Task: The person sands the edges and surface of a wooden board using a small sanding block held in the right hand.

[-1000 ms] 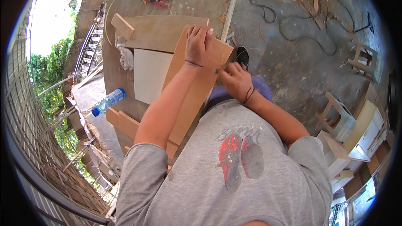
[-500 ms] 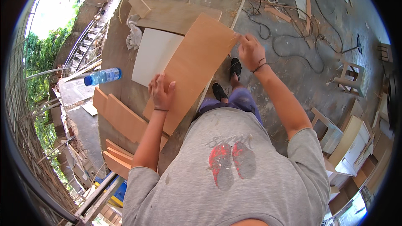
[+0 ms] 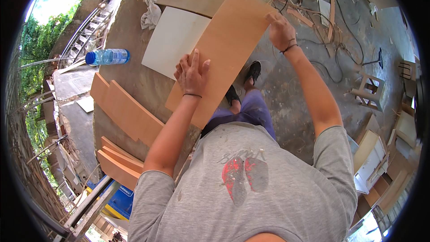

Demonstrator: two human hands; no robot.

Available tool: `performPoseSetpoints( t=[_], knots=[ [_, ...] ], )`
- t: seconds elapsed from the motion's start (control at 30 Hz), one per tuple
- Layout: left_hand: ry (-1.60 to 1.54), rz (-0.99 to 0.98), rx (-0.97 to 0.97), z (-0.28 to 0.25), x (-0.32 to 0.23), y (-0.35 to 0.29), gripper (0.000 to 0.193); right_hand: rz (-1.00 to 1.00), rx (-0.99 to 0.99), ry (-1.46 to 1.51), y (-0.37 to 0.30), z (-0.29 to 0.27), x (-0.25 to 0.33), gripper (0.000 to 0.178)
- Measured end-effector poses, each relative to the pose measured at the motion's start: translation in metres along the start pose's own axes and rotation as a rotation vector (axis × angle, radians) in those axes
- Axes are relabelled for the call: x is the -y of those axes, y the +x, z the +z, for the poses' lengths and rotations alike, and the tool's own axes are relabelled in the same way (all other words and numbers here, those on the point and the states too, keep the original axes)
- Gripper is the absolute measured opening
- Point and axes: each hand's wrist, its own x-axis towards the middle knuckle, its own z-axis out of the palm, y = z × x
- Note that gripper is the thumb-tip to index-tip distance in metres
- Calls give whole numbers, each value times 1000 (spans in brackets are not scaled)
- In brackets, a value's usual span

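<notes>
A long tan board (image 3: 224,45) lies slantwise on the worktable, partly over a white panel (image 3: 172,40). My left hand (image 3: 192,72) rests on its left part with the fingers laid out over the surface and the panel side. At the board's far right corner is my right hand (image 3: 282,32), its fingers bent and pressed together against the edge. Whether a small thing is pinched in them is hidden. Left of my left forearm lie several more tan boards (image 3: 127,107), some overlapping.
A blue-capped water bottle (image 3: 109,57) lies on the table's left side, and a crumpled cloth (image 3: 151,13) beyond it. Cables (image 3: 333,58) and wood scraps (image 3: 299,17) litter the floor at right, near a stool (image 3: 369,89). A blue and yellow box (image 3: 121,199) stands below.
The view has shifted, so the table and boards appear higher. My left hand keeps its place on the board; my right hand has slid slightly nearer along the edge, away from the corner.
</notes>
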Motion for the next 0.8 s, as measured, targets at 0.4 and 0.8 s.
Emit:
performPoseSetpoints(
  t=[0.4,0.8],
  knots=[
    [4,-60,-15,1,-4,-1,53,-194,429,375,-157,-4,190,41],
    [-35,53,26,3,-3,18,53,-68,-138,148,7,-12,-16,24]
  ],
)
